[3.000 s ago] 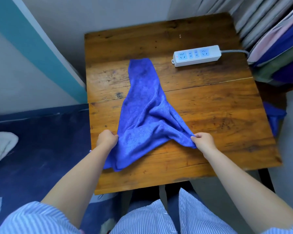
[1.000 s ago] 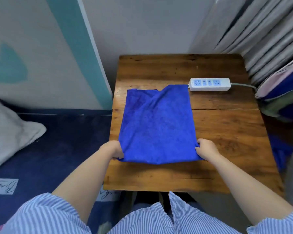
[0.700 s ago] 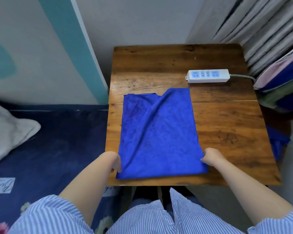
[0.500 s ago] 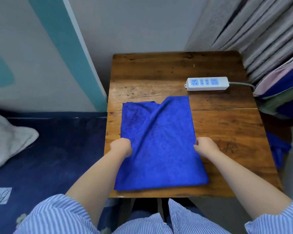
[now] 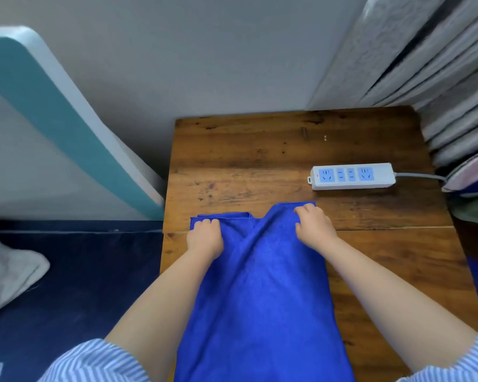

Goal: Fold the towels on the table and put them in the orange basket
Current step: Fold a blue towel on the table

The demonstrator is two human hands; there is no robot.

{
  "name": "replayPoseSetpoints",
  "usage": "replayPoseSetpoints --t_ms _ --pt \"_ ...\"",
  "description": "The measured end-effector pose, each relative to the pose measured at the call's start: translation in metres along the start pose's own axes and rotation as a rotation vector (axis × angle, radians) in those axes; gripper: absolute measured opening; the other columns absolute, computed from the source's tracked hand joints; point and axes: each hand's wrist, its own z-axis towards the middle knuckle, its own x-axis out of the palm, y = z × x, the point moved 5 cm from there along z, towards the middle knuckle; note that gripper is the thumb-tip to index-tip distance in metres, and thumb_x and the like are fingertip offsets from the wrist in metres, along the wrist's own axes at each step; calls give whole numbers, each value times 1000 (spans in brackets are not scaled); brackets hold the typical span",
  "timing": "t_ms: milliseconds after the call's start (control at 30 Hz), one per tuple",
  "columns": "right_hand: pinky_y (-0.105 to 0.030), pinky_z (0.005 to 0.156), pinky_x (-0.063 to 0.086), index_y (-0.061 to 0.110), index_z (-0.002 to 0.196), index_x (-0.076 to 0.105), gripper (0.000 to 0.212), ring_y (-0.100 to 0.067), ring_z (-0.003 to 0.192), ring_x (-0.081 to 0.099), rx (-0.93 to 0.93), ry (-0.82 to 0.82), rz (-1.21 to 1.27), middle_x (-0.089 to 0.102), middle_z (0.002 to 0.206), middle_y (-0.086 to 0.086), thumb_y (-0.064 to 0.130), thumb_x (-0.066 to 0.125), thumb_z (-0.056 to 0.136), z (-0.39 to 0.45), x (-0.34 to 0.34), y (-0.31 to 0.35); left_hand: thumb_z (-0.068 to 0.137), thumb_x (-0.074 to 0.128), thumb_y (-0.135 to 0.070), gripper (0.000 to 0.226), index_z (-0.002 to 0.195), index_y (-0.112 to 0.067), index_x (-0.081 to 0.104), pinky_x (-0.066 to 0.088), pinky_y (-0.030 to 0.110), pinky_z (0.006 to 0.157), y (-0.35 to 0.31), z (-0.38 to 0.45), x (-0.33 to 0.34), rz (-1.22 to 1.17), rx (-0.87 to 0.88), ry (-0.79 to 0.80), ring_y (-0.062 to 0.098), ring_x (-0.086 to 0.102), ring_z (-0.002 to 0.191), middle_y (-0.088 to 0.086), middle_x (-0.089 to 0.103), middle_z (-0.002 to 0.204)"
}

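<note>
The left hand (image 5: 204, 238) and the right hand (image 5: 313, 228) are each curled onto a far corner of the bright blue terry towel (image 5: 260, 293), which is gripped there. The towel is spread lengthwise on the worn brown wooden bench (image 5: 260, 150), its far edge uneven. Folding appears barely begun. No orange basket is seen, so stowing remains.

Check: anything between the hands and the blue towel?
Nothing visible. The left hand and the right hand both have their fingers curled on the far corners of the blue towel. The orange basket is out of view.
</note>
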Motion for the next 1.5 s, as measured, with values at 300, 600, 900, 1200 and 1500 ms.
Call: replayPoseSetpoints --t_ms 300,600,900,1200,1500 --pt "-39 104 32 13 138 30 50 -26 130 31 -2 11 -72 35 141 -8 9 44 90 36 -2 -24 91 39 -8 33 122 -15 45 35 33 97 8 37 -7 63 18 -111 23 40 121 4 50 128" --pt "-29 75 38 3 100 61 23 -27 99 54 -58 19 97 57 104 -12 13 42 92 35 -15 -17 95 39 -21 26 113 -21 59 37 30 87 22 35 -19 91 116 -169 22 47 108 2 57 114" --pt "-30 85 43 5 104 64 24 -24 100 56 -139 39 228 65 106 -11 9 44 91 -10 -27 -17 88 44 -5 28 114 -13 47 42 32 76 33 11 -15 1 -58 -211 27 55 99 8 53 112" --pt "-22 73 38 7 98 68 19 -20 94 56 -54 -178 215 64 98 -7 11 52 88 -55 -28 -22 95 38 -16 24 98 -7 60 40 33 70 64 -11 -14 -431 -100 -372 30 55 95 12 62 105" --pt "-8 50 42 20 68 58 22 0 56 53 -61 713 444 54 69 7 5 55 84 -107 24 23 91 39 -10 23 100 -5 60 37 30 70 130 -51 -1 -584 -343 -399 33 55 98 15 62 107"
